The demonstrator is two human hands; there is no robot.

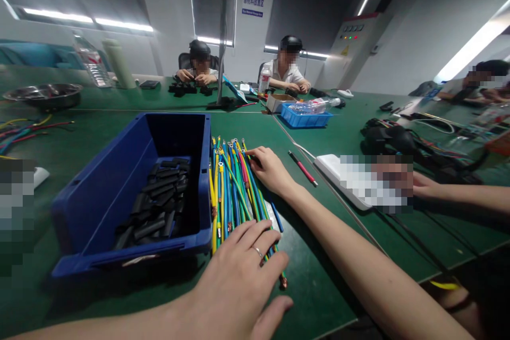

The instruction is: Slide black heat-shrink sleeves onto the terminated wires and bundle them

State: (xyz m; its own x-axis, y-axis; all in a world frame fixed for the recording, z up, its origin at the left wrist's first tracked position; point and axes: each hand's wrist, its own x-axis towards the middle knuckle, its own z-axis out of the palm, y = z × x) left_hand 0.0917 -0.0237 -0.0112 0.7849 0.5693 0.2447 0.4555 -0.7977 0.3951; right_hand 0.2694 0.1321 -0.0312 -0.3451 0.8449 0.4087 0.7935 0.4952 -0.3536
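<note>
Green table (313, 281); wires (235, 186) beneath spread left grip (241, 271); right grip (271, 170) beside ends, closure unclear.

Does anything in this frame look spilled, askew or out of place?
Nothing looks spilled. One red-black cable lies beside the right hand, apart from the cable bundle. Farther off, a clear bottle lies sideways in a light-blue tray, overhanging its rim.

Holds right arm (354, 247) stretched forward, with right hand (271, 169) turned inward and fingers (258, 154) bent. Holds left hand (241, 268) nearer, palm down, with fingers loosely spread, thumb (275, 314) apart and left forearm (155, 320) low.
</note>
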